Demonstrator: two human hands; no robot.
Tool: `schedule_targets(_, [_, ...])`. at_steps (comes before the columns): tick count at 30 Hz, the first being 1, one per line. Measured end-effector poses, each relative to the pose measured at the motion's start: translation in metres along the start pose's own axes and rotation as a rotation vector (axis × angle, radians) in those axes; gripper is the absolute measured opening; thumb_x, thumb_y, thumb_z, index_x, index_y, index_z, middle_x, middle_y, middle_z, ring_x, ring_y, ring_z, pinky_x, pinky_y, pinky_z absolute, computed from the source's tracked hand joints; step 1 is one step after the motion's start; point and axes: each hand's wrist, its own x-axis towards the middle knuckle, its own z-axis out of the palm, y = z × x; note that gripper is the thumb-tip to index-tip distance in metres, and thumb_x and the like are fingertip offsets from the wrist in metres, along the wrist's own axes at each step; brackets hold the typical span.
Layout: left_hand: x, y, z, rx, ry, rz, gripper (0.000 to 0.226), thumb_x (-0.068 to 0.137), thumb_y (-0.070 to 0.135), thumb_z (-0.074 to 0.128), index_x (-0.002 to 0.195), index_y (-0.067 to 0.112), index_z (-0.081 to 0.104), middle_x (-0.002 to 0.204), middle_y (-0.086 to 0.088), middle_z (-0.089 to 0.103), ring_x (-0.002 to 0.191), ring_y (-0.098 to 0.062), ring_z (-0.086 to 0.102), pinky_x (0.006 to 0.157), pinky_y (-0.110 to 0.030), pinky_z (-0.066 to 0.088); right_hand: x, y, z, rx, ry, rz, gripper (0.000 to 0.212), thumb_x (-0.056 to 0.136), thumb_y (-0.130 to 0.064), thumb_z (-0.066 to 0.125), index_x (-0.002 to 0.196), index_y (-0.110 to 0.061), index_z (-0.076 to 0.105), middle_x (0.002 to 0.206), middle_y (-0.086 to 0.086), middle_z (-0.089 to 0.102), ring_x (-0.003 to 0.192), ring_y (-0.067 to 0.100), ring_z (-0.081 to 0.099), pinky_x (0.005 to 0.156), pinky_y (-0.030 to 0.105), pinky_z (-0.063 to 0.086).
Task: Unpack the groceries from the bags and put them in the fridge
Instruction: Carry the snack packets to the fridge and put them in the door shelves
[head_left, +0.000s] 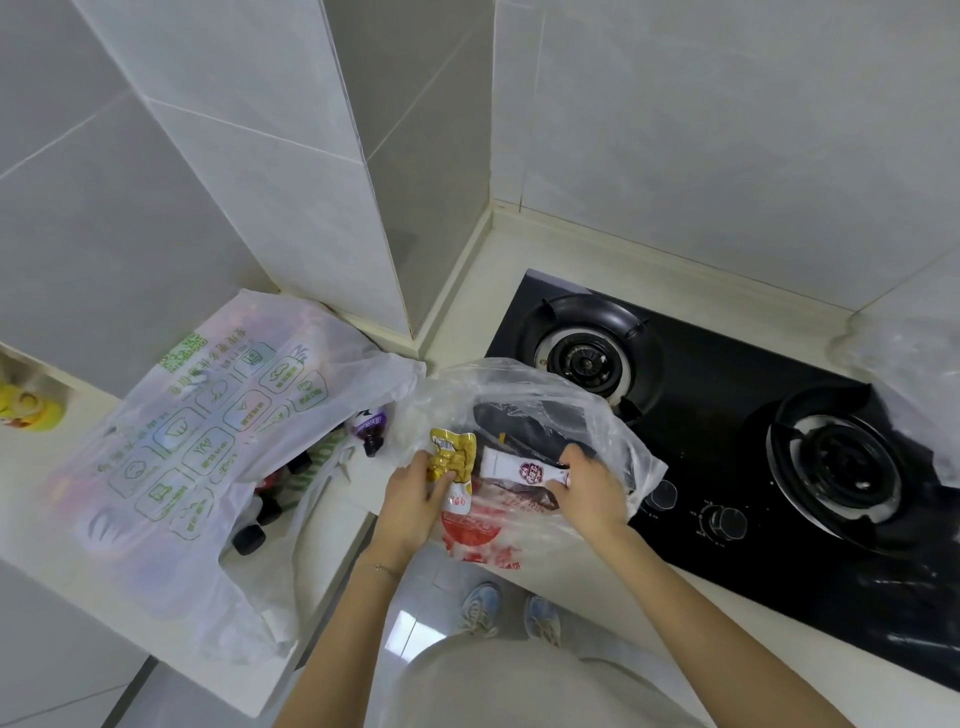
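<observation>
a yellow pack (454, 457) was gripped in the left hand (413, 496) and a white pack (511, 467) was pinched by the right hand (589, 486), both just above the open clear bag (524, 395) on the counter (467, 312). by judgement, both were best lifted straight clear of the film, so nothing snagged, before being carried to the fridge, which was not seen.

Yellow packet (453, 457), white-maroon packet (522, 469), green-printed white bag (208, 415), black hob (727, 441).
</observation>
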Motion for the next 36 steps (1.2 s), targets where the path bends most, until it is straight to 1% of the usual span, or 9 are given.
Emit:
schedule_targets(4, [0.001, -0.003, 0.002, -0.013, 0.014, -0.023, 0.022, 0.098, 0.037, 0.051, 0.107, 0.016, 0.050, 0.100, -0.004, 0.068, 0.089, -0.020, 0.066, 0.078, -0.048, 0.055, 0.002, 0.004, 0.000, -0.017, -0.048, 0.073, 0.031, 0.091, -0.034, 0.063, 0.106, -0.011, 0.047, 0.100, 0.006, 0.065, 0.093, 0.025, 0.062, 0.064, 0.032, 0.043])
schedule_targets(7, [-0.001, -0.001, 0.002, -0.039, 0.008, -0.028, 0.023, 0.099, 0.034, 0.050, 0.110, 0.014, 0.050, 0.101, -0.003, 0.068, 0.090, -0.019, 0.066, 0.080, -0.048, 0.054, 0.004, 0.007, 0.003, -0.019, -0.078, 0.108, 0.033, 0.090, -0.035, 0.063, 0.111, -0.012, 0.051, 0.114, 0.006, 0.059, 0.104, 0.025, 0.058, 0.078, 0.036, 0.050])
schedule_targets(14, [-0.003, -0.005, 0.001, -0.111, -0.004, -0.035, 0.019, 0.100, 0.031, 0.050, 0.111, 0.017, 0.049, 0.103, 0.001, 0.069, 0.092, -0.014, 0.067, 0.082, -0.046, 0.055, 0.006, 0.011, 0.011, -0.021, -0.112, 0.052, 0.046, 0.091, -0.043, 0.058, 0.129, -0.017, 0.050, 0.124, 0.005, 0.054, 0.120, 0.024, 0.047, 0.090, 0.037, 0.047])
schedule_targets(18, [-0.005, -0.005, 0.001, -0.157, -0.017, -0.035, 0.023, 0.098, 0.039, 0.051, 0.113, 0.022, 0.049, 0.104, 0.003, 0.069, 0.093, -0.014, 0.068, 0.082, -0.047, 0.056, 0.009, 0.007, 0.016, -0.002, -0.170, 0.033, 0.051, 0.094, -0.041, 0.056, 0.137, -0.016, 0.047, 0.130, 0.007, 0.053, 0.123, 0.027, 0.044, 0.100, 0.039, 0.043])
schedule_targets(21, [-0.003, -0.002, 0.004, -0.140, 0.028, 0.005, 0.029, 0.092, 0.055, 0.048, 0.104, 0.029, 0.050, 0.098, 0.003, 0.068, 0.090, -0.017, 0.066, 0.078, -0.049, 0.055, 0.012, 0.005, 0.017, 0.061, -0.190, 0.052, 0.041, 0.092, -0.035, 0.060, 0.126, -0.014, 0.055, 0.123, 0.008, 0.055, 0.115, 0.028, 0.049, 0.095, 0.038, 0.045])
schedule_targets(23, [-0.004, 0.006, 0.005, -0.117, 0.084, 0.040, 0.025, 0.094, 0.048, 0.049, 0.101, 0.024, 0.052, 0.096, 0.002, 0.064, 0.091, -0.017, 0.062, 0.080, -0.047, 0.053, 0.013, 0.005, 0.016, 0.137, -0.178, 0.061, 0.024, 0.090, -0.028, 0.062, 0.110, -0.014, 0.058, 0.112, 0.007, 0.059, 0.105, 0.026, 0.055, 0.087, 0.037, 0.048])
schedule_targets(26, [-0.006, 0.020, 0.005, -0.135, 0.145, 0.076, 0.034, 0.093, 0.055, 0.045, 0.103, 0.023, 0.053, 0.099, 0.004, 0.062, 0.095, -0.016, 0.060, 0.083, -0.045, 0.051, 0.012, 0.004, 0.013, 0.195, -0.166, 0.066, 0.010, 0.093, -0.016, 0.058, 0.092, -0.016, 0.048, 0.096, 0.005, 0.065, 0.091, 0.024, 0.062, 0.076, 0.036, 0.051])
schedule_targets(32, [0.000, 0.030, 0.006, -0.187, 0.076, 0.047, 0.023, 0.089, 0.062, 0.045, 0.099, 0.042, 0.049, 0.101, 0.007, 0.066, 0.095, -0.014, 0.064, 0.081, -0.046, 0.055, 0.011, 0.000, 0.012, 0.206, -0.182, 0.106, 0.018, 0.092, -0.011, 0.057, 0.110, -0.009, 0.057, 0.106, 0.007, 0.069, 0.101, 0.028, 0.063, 0.082, 0.033, 0.049])
schedule_targets(36, [-0.002, 0.043, 0.000, -0.266, 0.038, 0.014, 0.012, 0.098, 0.036, 0.052, 0.110, 0.033, 0.051, 0.104, 0.008, 0.070, 0.093, -0.010, 0.068, 0.083, -0.042, 0.056, 0.010, -0.003, 0.007, 0.371, -0.123, 0.174, 0.012, 0.091, -0.008, 0.058, 0.102, -0.006, 0.063, 0.098, 0.006, 0.068, 0.094, 0.025, 0.062, 0.074, 0.029, 0.044])
